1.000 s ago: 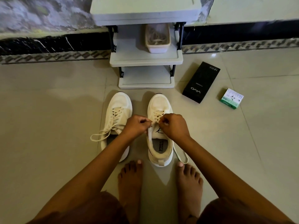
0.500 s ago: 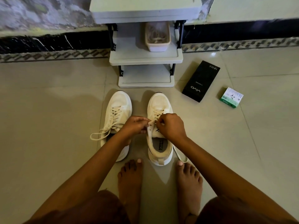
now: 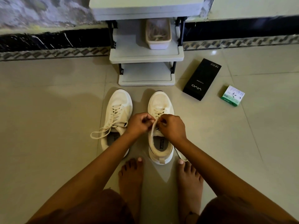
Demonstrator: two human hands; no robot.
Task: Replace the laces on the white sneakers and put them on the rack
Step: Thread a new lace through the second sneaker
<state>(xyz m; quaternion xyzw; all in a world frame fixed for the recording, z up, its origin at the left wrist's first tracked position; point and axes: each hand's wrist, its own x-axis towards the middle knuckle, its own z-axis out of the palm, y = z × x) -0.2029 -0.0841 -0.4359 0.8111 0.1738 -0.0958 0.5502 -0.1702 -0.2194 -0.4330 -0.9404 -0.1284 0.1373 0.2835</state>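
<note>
Down on the floor (image 3: 48, 110), a grey rack (image 3: 146, 54) stands by two white sneakers. Both the left hand (image 3: 139, 125) and right hand (image 3: 172, 127) pinch the lace (image 3: 152, 128) over the right sneaker (image 3: 161, 126). Beside it sits the left sneaker (image 3: 118, 113), laced.

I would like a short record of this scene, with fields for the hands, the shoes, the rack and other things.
left hand: pinches the lace over the right sneaker
right hand: pinches the same lace
right sneaker: on the floor, partly laced
left sneaker: on the floor, laced, ends loose
rack: holds a tub, no shoes
floor items: black box, small green box
</note>
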